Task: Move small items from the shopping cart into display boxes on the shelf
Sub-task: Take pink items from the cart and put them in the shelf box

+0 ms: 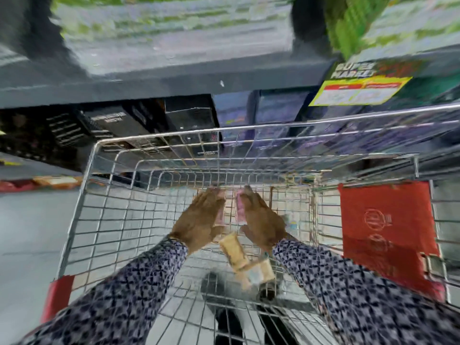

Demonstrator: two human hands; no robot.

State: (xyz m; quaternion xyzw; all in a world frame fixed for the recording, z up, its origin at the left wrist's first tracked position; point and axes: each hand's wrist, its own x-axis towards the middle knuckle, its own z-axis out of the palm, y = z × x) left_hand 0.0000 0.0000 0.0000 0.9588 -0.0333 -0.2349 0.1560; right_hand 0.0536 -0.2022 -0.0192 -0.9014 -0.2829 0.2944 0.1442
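Observation:
Both my hands reach down into the wire shopping cart (pixel 107 143), palms facing each other. My left hand (pixel 199 215) is closed on a small pink packet (pixel 220 212) along its inner edge. My right hand (pixel 262 220) holds a similar pink packet (pixel 239 207). The frame is blurred, so the fingers' grip is hard to read. Two tan packets (pixel 234 252) (pixel 263 271) lie on the cart floor just below my wrists. Dark display boxes (pixel 189 110) stand on the shelf beyond the cart's far rim.
A grey shelf edge (pixel 149 85) runs above the boxes, with a yellow and red price label (pixel 358 90) at the right. Purple boxes (pixel 281 108) sit on the same shelf. A red seat flap (pixel 383 220) hangs on the cart's right. Grey floor (pixel 32 232) lies to the left.

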